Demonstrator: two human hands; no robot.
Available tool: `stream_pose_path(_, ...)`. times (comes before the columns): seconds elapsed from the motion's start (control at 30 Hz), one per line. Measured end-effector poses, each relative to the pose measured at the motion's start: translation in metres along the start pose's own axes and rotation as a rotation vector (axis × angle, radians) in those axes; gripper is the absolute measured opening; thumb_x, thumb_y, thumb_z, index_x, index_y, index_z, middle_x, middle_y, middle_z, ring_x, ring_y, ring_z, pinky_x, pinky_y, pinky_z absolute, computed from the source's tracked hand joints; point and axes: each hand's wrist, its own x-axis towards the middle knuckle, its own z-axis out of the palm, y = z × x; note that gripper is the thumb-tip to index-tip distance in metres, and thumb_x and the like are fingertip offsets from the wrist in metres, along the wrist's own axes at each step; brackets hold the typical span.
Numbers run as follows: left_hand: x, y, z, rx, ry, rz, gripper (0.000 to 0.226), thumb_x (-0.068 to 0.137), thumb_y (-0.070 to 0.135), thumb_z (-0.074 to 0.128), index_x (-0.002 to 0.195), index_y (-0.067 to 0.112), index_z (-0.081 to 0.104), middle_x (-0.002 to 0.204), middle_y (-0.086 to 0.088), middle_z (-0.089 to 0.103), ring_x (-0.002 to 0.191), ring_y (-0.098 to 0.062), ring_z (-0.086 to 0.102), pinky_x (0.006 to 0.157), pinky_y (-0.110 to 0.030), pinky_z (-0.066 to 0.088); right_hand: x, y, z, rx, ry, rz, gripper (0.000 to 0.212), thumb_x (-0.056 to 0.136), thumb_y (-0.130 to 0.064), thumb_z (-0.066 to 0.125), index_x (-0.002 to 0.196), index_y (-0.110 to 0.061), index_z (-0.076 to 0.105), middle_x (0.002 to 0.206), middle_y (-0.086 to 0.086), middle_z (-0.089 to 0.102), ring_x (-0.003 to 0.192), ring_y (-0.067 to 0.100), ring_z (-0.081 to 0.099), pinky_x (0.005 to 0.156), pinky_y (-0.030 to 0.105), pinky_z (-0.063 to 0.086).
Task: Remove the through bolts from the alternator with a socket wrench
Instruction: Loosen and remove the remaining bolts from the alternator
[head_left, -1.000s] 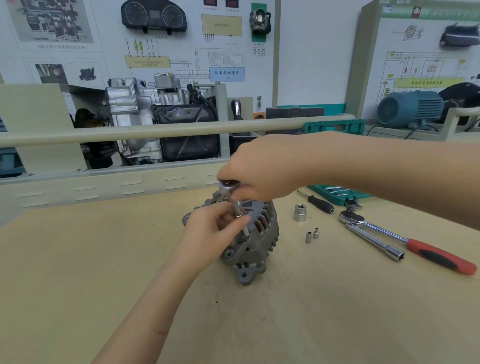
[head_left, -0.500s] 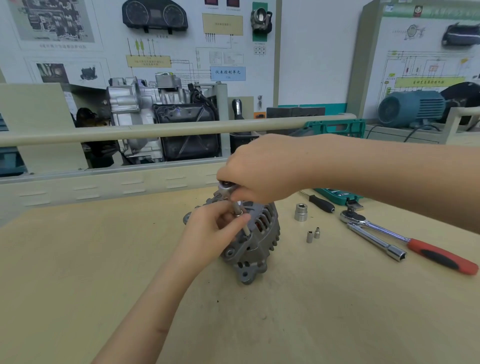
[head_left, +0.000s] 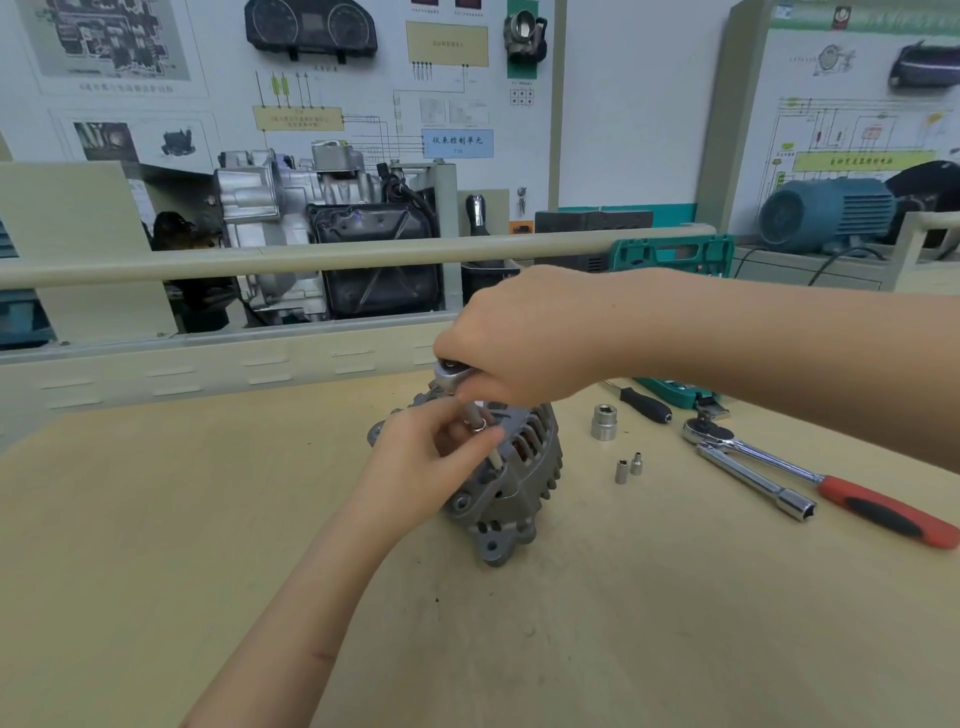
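gripping the socket wrench (head_left: 451, 375) by its head, the right hand (head_left: 524, 332) hovers over the alternator (head_left: 519, 467) standing mid-bench (head_left: 156, 519); the left hand (head_left: 421, 457) pinches the extension shaft (head_left: 475, 415) just beneath, fingers curled around it.

An alternator (head_left: 511, 478) was seen standing on a bench (head_left: 156, 519). A wrench (head_left: 451, 375) was gripped at its head by the right hand (head_left: 524, 338) above the alternator. The bolt (head_left: 480, 428) below was pinched by the left hand (head_left: 426, 462). Sockets (head_left: 604, 422) and a ratchet (head_left: 810, 475) were noted to the right.
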Motion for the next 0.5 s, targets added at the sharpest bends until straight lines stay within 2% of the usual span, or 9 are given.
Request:
stream_pose_path(0.1, 0.000, -0.001, 0.002, 0.034, 0.030, 0.011, 0.021, 0.080, 0.026, 0.064, 0.076, 0.005, 0.060, 0.057, -0.010, 0.055, 0.060, -0.027, 0.056, 0.062, -0.040, 0.047, -0.001, 0.001, -0.002, -0.011, 0.014, 0.001, 0.019, 0.090, -0.033, 0.047, 0.096, -0.019, 0.058, 0.057, -0.012, 0.028, 0.046, 0.003, 0.023, 0.043, 0.021, 0.014)
stream_pose_path(0.17, -0.001, -0.001, 0.005, 0.056, 0.068, 0.030, 0.020, 0.078, 0.028, 0.066, 0.080, 0.008, 0.060, 0.053, 0.001, 0.051, 0.054, -0.017, 0.052, 0.058, -0.031, 0.045, 0.002, 0.000, 0.000, -0.029, 0.010, 0.018, 0.015, 0.088, -0.030, 0.049, 0.092, -0.019, 0.058, 0.055, -0.012, 0.028, 0.046, 0.004, 0.022, 0.042, 0.023, 0.013)
stream_pose_path(0.27, -0.001, 0.000, 0.006, 0.077, 0.094, 0.020, 0.019, 0.076, 0.031, 0.068, 0.070, 0.016, 0.057, 0.051, 0.007, 0.050, 0.051, -0.005, 0.048, 0.052, -0.023, 0.039, 0.008, -0.002, 0.004, -0.044, 0.003, 0.052, 0.014, 0.086, -0.029, 0.050, 0.091, -0.020, 0.059, 0.054, -0.012, 0.029, 0.045, 0.005, 0.022, 0.042, 0.024, 0.013)
stream_pose_path(0.33, 0.000, 0.000, 0.004, 0.061, 0.066, -0.002, 0.018, 0.076, 0.031, 0.068, 0.072, 0.015, 0.059, 0.054, 0.002, 0.054, 0.051, -0.010, 0.051, 0.056, -0.028, 0.044, 0.008, 0.000, 0.006, -0.026, 0.019, 0.017, 0.017, 0.086, -0.036, 0.050, 0.090, -0.023, 0.059, 0.055, -0.013, 0.035, 0.045, 0.002, 0.024, 0.042, 0.023, 0.014)
stream_pose_path(0.4, -0.001, 0.001, 0.001, 0.021, 0.027, -0.015, 0.018, 0.077, 0.028, 0.067, 0.078, 0.011, 0.063, 0.059, -0.009, 0.058, 0.061, -0.026, 0.059, 0.064, -0.040, 0.049, 0.006, 0.002, 0.005, -0.003, 0.012, -0.014, 0.020, 0.087, -0.039, 0.048, 0.093, -0.023, 0.059, 0.060, -0.013, 0.043, 0.046, 0.000, 0.026, 0.042, 0.021, 0.016)
stream_pose_path(0.5, -0.001, 0.002, -0.003, 0.005, -0.018, 0.006, 0.014, 0.079, 0.024, 0.065, 0.076, 0.011, 0.064, 0.063, -0.016, 0.060, 0.066, -0.033, 0.060, 0.069, -0.047, 0.049, 0.004, 0.002, 0.002, -0.021, 0.011, 0.009, 0.022, 0.088, -0.038, 0.047, 0.098, -0.024, 0.060, 0.057, -0.013, 0.033, 0.046, 0.001, 0.025, 0.042, 0.022, 0.015)
